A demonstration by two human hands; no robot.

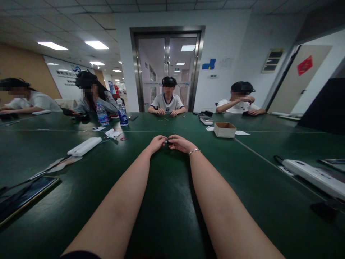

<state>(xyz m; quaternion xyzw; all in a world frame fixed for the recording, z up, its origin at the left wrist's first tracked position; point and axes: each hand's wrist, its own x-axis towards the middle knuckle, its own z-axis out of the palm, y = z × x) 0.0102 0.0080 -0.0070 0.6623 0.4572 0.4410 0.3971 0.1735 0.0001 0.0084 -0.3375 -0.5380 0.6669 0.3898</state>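
Both my arms reach out over the dark green table (167,187). Near its middle, my left hand (157,144) and my right hand (181,144) meet fingertip to fingertip. Between them is a small dark object (166,141) with a light, shiny part, too small to name. The fingers of each hand are closed in a pinch on it. A bracelet circles my right wrist.
A small cardboard box (224,130) stands right of my hands. White power strips (84,146) lie on both sides, and a phone (27,196) at the near left. Two bottles (122,113) stand at the back left. Several people sit around the table.
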